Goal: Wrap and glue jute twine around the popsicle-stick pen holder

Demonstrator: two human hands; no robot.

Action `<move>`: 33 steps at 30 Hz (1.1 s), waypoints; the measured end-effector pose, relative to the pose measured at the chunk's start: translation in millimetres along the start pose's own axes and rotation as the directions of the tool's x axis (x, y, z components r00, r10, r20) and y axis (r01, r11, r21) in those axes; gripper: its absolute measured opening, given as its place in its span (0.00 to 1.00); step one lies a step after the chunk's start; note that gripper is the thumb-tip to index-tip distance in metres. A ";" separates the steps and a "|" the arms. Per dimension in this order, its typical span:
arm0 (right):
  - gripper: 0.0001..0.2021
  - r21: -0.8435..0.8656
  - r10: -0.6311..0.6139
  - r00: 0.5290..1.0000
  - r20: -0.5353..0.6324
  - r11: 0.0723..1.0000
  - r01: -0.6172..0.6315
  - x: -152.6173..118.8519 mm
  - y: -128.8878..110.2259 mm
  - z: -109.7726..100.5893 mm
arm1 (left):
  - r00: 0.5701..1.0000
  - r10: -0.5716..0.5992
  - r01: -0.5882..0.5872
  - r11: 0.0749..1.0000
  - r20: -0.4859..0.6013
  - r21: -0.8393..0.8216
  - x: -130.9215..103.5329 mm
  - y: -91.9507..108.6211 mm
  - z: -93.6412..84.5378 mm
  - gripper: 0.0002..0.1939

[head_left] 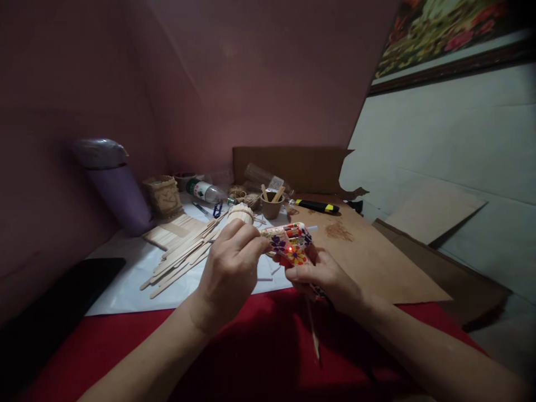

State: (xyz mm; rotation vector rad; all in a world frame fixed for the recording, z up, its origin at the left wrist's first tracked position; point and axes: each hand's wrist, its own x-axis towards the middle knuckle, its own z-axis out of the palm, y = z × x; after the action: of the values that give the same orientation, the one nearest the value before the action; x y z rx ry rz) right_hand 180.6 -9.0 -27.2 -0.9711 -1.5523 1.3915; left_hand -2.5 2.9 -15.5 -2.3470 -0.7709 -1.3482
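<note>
My right hand (pixel 324 276) is wrapped round a flower-patterned glue gun (pixel 288 241) whose small red light is lit. A pale glue stick (pixel 312 228) pokes out of its back end. My left hand (pixel 234 257) is closed at the front end of the gun, with its fingertips pinched; what they hold, if anything, is hidden. Just behind that hand stands a round piece made of craft sticks (pixel 240 213), partly covered by the knuckles. Loose craft sticks (pixel 184 257) lie spread to the left of my left hand.
A purple tumbler (pixel 119 192) and a carved-looking box (pixel 163 196) stand at left. Further back are a plastic bottle (pixel 205 191), twine (pixel 247 196) and a small pot (pixel 271 209) with sticks. A black-and-yellow utility knife (pixel 317 206) lies on the cardboard (pixel 377 251). Red cloth (pixel 268 346) covers the near edge.
</note>
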 end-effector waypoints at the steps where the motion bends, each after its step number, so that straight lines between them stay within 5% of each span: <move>1: 0.07 0.009 -0.005 1.000 -0.010 1.000 0.005 -0.4 0.2 1.1 | 1.000 0.004 -0.004 1.000 0.013 0.022 0.3 1.1 -0.6 0.10; 8: 0.08 0.053 -0.016 0.999 -0.033 0.998 0.018 -2.7 -0.9 5.2 | 0.996 0.039 -0.054 0.979 0.080 0.198 0.7 5.5 1.3 0.12; 11: 0.08 0.082 0.011 0.999 -0.033 0.997 -0.008 -1.3 -1.2 4.6 | 1.000 0.011 -0.016 0.981 0.024 0.195 1.0 7.2 2.3 0.11; 16: 0.09 0.156 0.021 0.997 -0.078 0.988 -0.009 2.2 -2.6 1.2 | 0.960 -0.235 0.220 0.969 -0.150 -0.108 1.6 12.1 0.6 0.09; 21: 0.10 0.141 0.004 0.998 -0.070 0.990 0.006 2.2 -2.7 -1.4 | 0.892 -0.444 0.360 0.814 -0.088 -0.457 -3.0 11.4 4.2 0.07; 26: 0.10 0.155 0.011 0.998 -0.069 0.988 -0.001 2.2 0.1 -1.1 | 0.896 -0.432 0.351 0.829 -0.100 -0.435 -2.1 8.4 4.4 0.07; 33: 0.09 0.113 -0.009 0.999 -0.052 0.993 0.015 1.3 -0.1 1.4 | 0.958 -0.240 0.197 0.948 -0.156 -0.249 3.0 6.1 2.0 0.09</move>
State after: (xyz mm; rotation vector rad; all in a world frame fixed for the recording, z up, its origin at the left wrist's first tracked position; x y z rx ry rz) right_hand 178.8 -8.3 -27.1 -0.9198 -1.4229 1.4196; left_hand 3.8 -0.1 -14.0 -2.3131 -0.8815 -1.8116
